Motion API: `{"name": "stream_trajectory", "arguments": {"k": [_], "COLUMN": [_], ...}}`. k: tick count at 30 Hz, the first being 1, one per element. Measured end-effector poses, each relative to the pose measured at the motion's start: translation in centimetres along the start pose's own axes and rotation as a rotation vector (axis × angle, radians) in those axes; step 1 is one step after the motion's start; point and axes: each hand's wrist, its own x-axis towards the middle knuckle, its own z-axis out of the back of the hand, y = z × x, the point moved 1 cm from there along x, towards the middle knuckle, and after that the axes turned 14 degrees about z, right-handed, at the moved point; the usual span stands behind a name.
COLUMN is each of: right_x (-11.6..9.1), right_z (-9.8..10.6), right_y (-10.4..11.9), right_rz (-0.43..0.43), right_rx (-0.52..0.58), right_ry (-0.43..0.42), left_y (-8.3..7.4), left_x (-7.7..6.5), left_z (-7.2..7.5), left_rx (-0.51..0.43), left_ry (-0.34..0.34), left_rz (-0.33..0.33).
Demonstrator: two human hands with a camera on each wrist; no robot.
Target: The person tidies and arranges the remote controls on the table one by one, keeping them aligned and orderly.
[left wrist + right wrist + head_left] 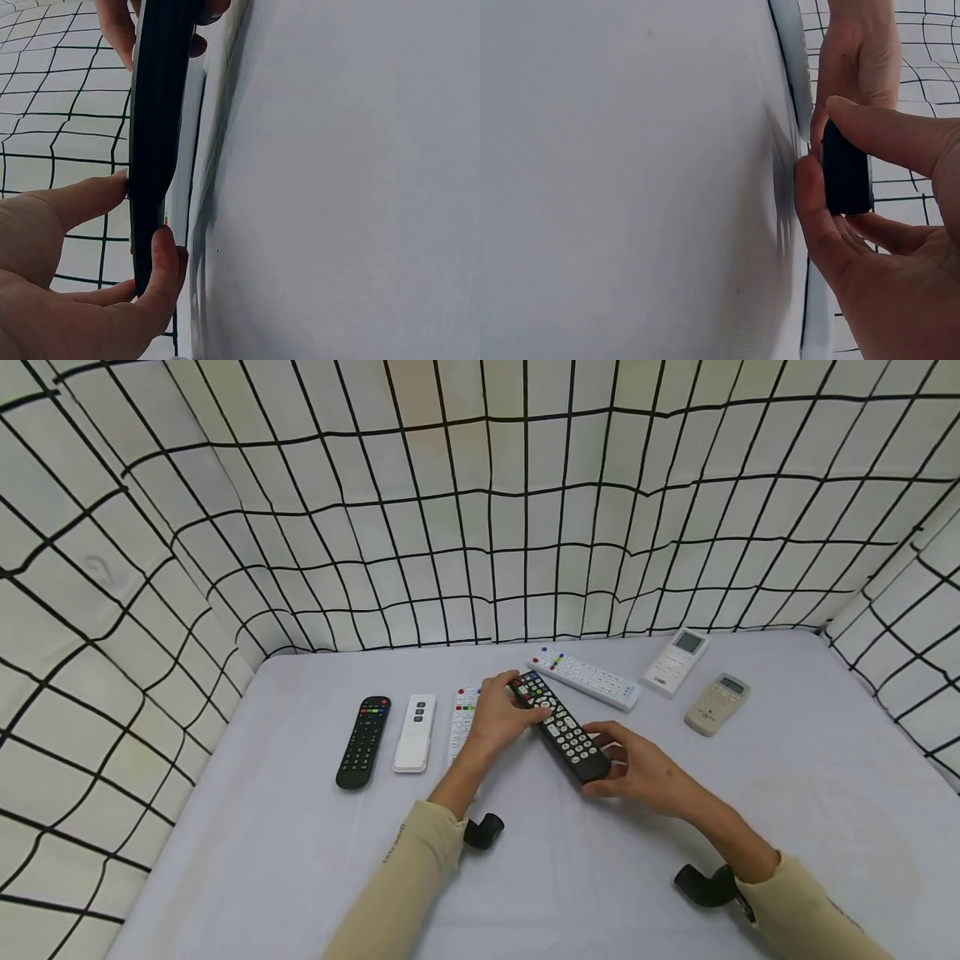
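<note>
A black remote control (562, 731) with white and coloured buttons slants between both hands, buttons up. My left hand (498, 714) pinches its far end, thumb over the button face. In the left wrist view, that hand's fingertips (163, 255) are under the remote's dark back (156, 112), with the tabletop apart from it. My right hand (648, 772) holds the near end at the corner. The right wrist view has the thumb on one side of the end face (847, 172) and a finger on the other. A white remote (463, 703) with coloured buttons lies partly hidden behind my left forearm.
Left on the white tabletop (247, 860) lie another black remote (363, 743) and a plain white one (416, 735). Behind my hands is a white remote (585, 678); rightward, a white one with a screen (677, 662) and a beige one (717, 704). Black netting (487, 493) surrounds the table.
</note>
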Motion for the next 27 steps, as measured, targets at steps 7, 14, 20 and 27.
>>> {"name": "stream_trajectory", "arguments": {"k": [7,14,20,27], "right_x": [-0.4,-0.3,0.0,-0.2], "right_z": [-0.7,-1.3,-2.3,-2.9], "right_y": [0.2,0.7,1.0,1.5], "right_rz": [0.0,0.022,0.026,0.018], "right_rx": [-0.102,-0.126,-0.143,-0.178], "right_ry": [-0.034,-0.046,-0.048,-0.051], "left_y": [-0.1,-0.2,-0.3,-0.3], "left_x": [-0.1,0.2,0.5,0.6], "left_z": [0.0,0.1,0.3,0.3], "left_rx": [0.002,0.029,0.081,0.102], "left_ry": [0.031,0.043,0.034,0.063], "left_rz": [0.002,-0.003,-0.027,-0.018]}}
